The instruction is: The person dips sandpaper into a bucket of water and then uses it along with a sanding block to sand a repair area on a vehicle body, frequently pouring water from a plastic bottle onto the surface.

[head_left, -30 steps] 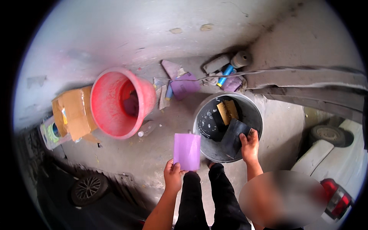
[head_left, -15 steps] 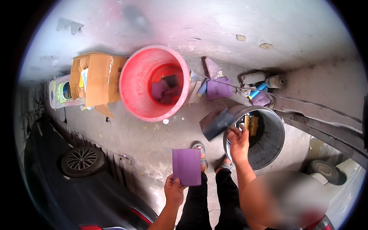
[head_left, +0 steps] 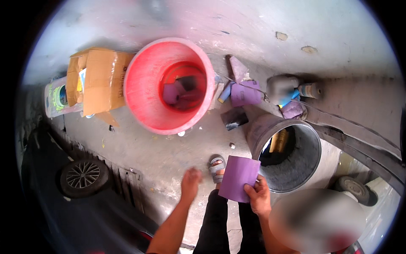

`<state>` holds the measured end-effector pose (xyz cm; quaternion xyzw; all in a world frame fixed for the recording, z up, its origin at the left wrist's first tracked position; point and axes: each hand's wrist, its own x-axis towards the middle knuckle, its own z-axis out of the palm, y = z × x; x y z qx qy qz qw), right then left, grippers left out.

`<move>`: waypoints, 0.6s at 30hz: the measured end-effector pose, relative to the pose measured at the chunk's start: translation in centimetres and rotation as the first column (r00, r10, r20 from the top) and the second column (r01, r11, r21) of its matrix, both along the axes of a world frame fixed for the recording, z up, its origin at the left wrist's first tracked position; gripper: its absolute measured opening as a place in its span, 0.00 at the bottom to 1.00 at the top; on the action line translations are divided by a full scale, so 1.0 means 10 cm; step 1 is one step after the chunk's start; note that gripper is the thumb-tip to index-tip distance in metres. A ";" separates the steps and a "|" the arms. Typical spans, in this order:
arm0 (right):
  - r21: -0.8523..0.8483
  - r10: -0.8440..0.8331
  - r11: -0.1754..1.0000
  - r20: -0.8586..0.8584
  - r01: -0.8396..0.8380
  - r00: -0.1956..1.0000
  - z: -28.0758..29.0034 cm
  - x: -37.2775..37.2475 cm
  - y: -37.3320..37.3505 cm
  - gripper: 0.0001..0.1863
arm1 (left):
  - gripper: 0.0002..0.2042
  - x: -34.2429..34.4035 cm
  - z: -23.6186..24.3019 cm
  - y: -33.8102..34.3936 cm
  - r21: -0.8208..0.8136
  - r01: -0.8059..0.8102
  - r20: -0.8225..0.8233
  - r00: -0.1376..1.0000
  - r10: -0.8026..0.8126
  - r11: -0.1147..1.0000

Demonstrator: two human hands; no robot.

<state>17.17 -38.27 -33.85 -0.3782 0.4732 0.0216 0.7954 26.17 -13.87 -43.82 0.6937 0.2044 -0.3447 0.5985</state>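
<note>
My right hand (head_left: 259, 195) grips a purple sheet (head_left: 239, 178), slightly curved and looking like sandpaper, by its right edge, thumb on top. The sheet is above my feet, close to the near-left rim of a dark grey bin (head_left: 306, 169). My left hand (head_left: 191, 183) is off the sheet, to its left, over the floor. Motion smears its fingers, so their pose is unclear. A dark, shiny sheet (head_left: 234, 119) lies on the floor just beyond the bin. Inside the bin are yellowish-brown pieces (head_left: 279, 140).
A big red tub (head_left: 144, 91) with purple and dark pieces inside stands left of centre, beside a cardboard box (head_left: 108, 80). Purple scraps (head_left: 245, 93) and a roll (head_left: 311, 90) lie along the wall. A dark car (head_left: 84, 216) is at the left; another wheel (head_left: 353, 188) is at the right.
The purple sheet has passed from my left hand to my right. The dark sheet, earlier tilted beside my right hand, now lies on the floor farther off. My right hand has come back from the bin.
</note>
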 end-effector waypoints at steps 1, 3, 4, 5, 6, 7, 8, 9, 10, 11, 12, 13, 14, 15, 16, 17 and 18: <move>-0.023 -0.008 1.000 0.022 0.008 1.000 0.08 0.02 -0.09 0.33 | 0.17 0.18 -0.34 0.06 0.059 0.004 0.131 0.991 -0.012 0.998; -0.079 -0.034 0.996 0.054 0.038 0.998 0.15 -0.03 -0.26 0.37 | 0.26 0.66 -0.94 0.25 0.460 0.130 0.257 0.927 -0.272 0.878; -0.216 0.042 0.976 0.007 -0.039 0.999 0.14 -0.18 -0.35 0.43 | 0.34 0.85 -1.20 0.24 0.512 0.078 0.324 0.905 -0.277 0.856; -0.269 0.001 0.963 -0.015 -0.005 1.000 0.10 -0.31 -0.47 0.43 | 0.37 1.04 -1.27 0.15 0.599 0.130 0.288 0.885 -0.364 0.790; -0.328 -0.042 0.944 -0.042 0.026 0.998 0.13 -0.43 -0.58 0.43 | 0.40 1.18 -1.31 0.04 0.673 0.182 0.245 0.859 -0.449 0.717; -0.374 -0.081 0.926 -0.053 0.056 0.995 0.15 -0.51 -0.65 0.44 | 0.42 1.30 -1.42 0.04 0.748 0.206 0.261 0.782 -0.566 0.631; -0.449 -0.154 0.885 -0.037 0.121 0.987 0.13 -0.54 -0.70 0.42 | 0.42 1.39 -1.52 0.06 0.768 0.218 0.248 0.766 -0.593 0.602; -0.477 -0.161 0.872 -0.069 0.109 0.985 0.11 -0.62 -0.80 0.41 | 0.36 1.45 -1.56 0.03 0.811 0.240 0.216 0.725 -0.655 0.533; -0.491 -0.178 0.864 -0.084 0.115 0.980 0.09 -0.69 -0.86 0.40 | 0.32 1.56 -1.61 0.15 0.852 0.257 0.154 0.710 -0.687 0.457; -0.508 -0.199 0.853 -0.105 0.119 0.974 0.07 -0.76 -0.89 0.39 | 0.29 1.60 -1.59 0.16 0.883 0.278 0.089 0.692 -0.716 0.379; -0.519 -0.217 0.847 -0.140 0.115 0.966 0.08 -0.81 -0.91 0.38 | 0.27 1.58 -1.55 0.17 0.880 0.308 0.047 0.700 -0.712 0.361; -0.537 -0.249 0.836 -0.189 0.112 0.950 0.12 -0.89 -0.93 0.37 | 0.25 1.52 -1.39 0.02 0.868 0.356 -0.002 0.698 -0.716 0.345; -0.548 -0.274 0.829 -0.224 0.112 0.935 0.16 -0.93 -0.94 0.36 | 0.23 1.48 -1.21 -0.08 0.861 0.389 -0.044 0.698 -0.715 0.327; -0.548 -0.272 0.829 -0.214 0.115 0.938 0.15 -0.97 -0.94 0.33 | 0.22 1.45 -1.06 -0.03 0.854 0.377 0.035 0.645 -0.763 0.358; -0.553 -0.274 0.825 -0.209 0.117 0.939 0.13 -1.04 -0.92 0.30 | 0.21 1.37 -0.91 0.00 0.839 0.376 0.115 0.584 -0.804 0.393; -0.557 -0.276 0.822 -0.205 0.120 0.939 0.11 -1.13 -0.90 0.27 | 0.21 1.28 -0.68 -0.03 0.803 0.407 0.183 0.526 -0.831 0.435; -0.642 -0.128 0.754 -0.354 -0.141 0.926 0.11 -1.24 -0.90 0.16 | 0.20 1.19 -0.38 -0.12 0.763 0.444 0.253 0.463 -0.849 0.469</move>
